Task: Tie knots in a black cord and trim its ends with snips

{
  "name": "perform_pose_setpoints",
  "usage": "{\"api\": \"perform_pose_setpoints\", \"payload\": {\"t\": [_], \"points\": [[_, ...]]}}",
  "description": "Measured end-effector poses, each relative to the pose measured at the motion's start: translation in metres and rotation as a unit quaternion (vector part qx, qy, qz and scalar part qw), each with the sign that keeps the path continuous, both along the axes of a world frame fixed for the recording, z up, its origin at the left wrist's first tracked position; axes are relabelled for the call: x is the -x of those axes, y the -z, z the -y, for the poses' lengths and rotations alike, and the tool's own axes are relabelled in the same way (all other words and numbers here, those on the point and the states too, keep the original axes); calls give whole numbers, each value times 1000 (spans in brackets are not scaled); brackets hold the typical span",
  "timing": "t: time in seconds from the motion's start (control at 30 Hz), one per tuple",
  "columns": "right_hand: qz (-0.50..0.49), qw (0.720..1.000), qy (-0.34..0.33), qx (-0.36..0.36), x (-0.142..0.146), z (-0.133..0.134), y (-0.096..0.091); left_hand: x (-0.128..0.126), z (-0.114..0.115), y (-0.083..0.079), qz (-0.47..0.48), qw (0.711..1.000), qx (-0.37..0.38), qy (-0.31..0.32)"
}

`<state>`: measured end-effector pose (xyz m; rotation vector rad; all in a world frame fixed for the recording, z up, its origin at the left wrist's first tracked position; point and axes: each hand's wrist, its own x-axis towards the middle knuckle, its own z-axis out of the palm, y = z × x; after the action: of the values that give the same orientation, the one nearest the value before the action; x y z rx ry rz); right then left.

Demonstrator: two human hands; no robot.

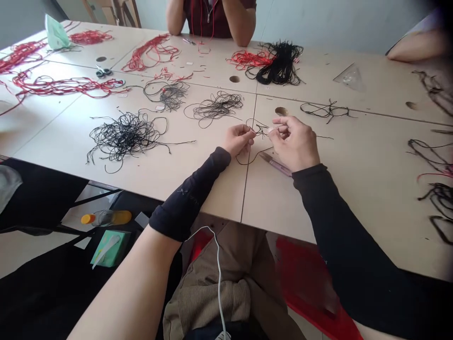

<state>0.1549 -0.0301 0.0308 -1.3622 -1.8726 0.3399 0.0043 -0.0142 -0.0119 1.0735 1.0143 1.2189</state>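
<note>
My left hand (241,140) and my right hand (295,143) are close together just above the table, both closed in a pinch. Between them runs a thin black cord (262,130), with what looks like knots or loops in its middle. One loop of it hangs below my left fingers, and an end sticks out to the right past my right hand. Under my right hand lies a pair of purple-handled thread snips (275,164), partly hidden by the hand. A loose bundle of black cord (217,107) lies beyond my left hand.
A tangled black cord pile (127,137) lies left, and red cord bundles (152,53) lie farther back. Black-handled scissors (104,72) rest at the left. A thick black cord hank (278,66) is at the back. Across the table (208,182) sits a person (219,19).
</note>
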Motion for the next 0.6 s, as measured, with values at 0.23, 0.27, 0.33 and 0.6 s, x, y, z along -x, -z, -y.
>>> {"api": "perform_pose_setpoints", "payload": {"t": [0.23,0.27,0.33,0.6], "points": [[62,998,30,-7,-18,100,-3,6,24,3,-110,993,-51,2],[66,997,31,-13,-18,113,1,8,28,3,-125,990,-58,0],[77,996,37,-36,-17,134,10,13,35,4,-147,987,-71,-8],[58,981,67,-170,-22,148,52,21,42,9,-155,984,-81,-23]]}}
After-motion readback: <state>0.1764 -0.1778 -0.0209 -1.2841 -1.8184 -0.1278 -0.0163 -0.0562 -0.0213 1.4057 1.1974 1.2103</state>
